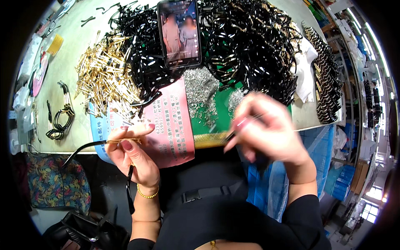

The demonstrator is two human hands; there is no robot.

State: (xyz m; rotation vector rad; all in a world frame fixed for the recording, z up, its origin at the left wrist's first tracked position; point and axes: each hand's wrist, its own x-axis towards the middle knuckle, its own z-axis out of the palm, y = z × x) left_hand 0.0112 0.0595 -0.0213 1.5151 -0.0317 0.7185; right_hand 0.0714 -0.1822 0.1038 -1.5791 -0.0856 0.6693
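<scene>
My left hand (135, 156) is closed on eyeglass temples with thin gold-coloured metal parts. One black curved temple tip (85, 148) sticks out to the left of my fingers, and another black tip (130, 189) hangs below my thumb, along the wrist. My right hand (264, 129) is raised at the table's front edge, its fingers curled together and smeared by motion. A slim dark piece shows at its fingertips, too blurred to name. Between the hands, a heap of tiny silver metal parts (202, 89) lies on a green mat (225, 112).
Large heaps of black temples (246, 46) and gold-coloured temples (106, 75) cover the table. A phone (180, 33) with a lit screen stands among them. A pink printed sheet (177, 141) overhangs the front edge. Stacked temples (327, 83) line the right side; bundled ones (62, 118) lie left.
</scene>
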